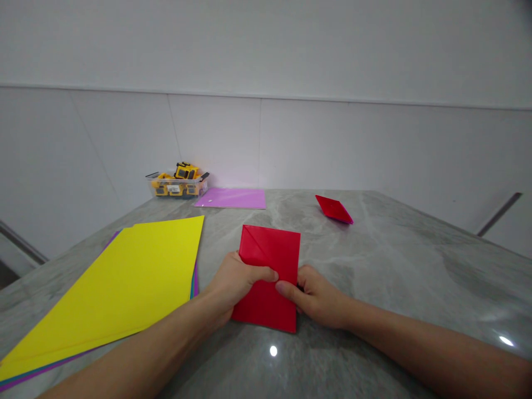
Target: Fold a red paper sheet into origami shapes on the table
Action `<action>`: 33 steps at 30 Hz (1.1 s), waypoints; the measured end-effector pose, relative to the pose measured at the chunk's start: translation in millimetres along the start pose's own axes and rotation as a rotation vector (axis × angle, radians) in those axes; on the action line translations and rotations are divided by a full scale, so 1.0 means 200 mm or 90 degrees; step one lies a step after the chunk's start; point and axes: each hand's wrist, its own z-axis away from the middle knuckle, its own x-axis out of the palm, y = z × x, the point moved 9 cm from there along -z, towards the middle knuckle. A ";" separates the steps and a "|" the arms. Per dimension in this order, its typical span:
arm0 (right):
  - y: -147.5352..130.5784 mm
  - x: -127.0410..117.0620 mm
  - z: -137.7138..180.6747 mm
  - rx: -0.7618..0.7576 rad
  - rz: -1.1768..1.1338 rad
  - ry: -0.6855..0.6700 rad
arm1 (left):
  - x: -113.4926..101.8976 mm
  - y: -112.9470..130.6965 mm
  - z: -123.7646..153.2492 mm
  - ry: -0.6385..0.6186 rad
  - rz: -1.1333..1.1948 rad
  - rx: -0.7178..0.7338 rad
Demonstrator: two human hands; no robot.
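A folded red paper (272, 252) lies on the grey marble table (394, 266) right in front of me. A diagonal crease shows at its top left corner. My left hand (235, 280) grips the paper's left edge, thumb pressed on top. My right hand (316, 296) pinches the right edge, thumb lying on the sheet and fingers curled beneath. The two thumbs almost meet at the paper's middle.
A stack of coloured sheets with yellow on top (120, 282) lies to the left. A purple sheet (233, 198) and a clear box of yellow toy vehicles (178, 183) sit at the back. A small folded red paper piece (333, 209) rests at the back right.
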 end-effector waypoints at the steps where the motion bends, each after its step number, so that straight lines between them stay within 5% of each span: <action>1: 0.00 0.00 0.00 0.000 0.002 0.001 | 0.00 0.00 0.00 -0.005 0.002 0.000; 33: 0.00 0.00 0.00 0.012 -0.020 -0.007 | 0.02 0.00 -0.02 -0.070 0.033 -0.007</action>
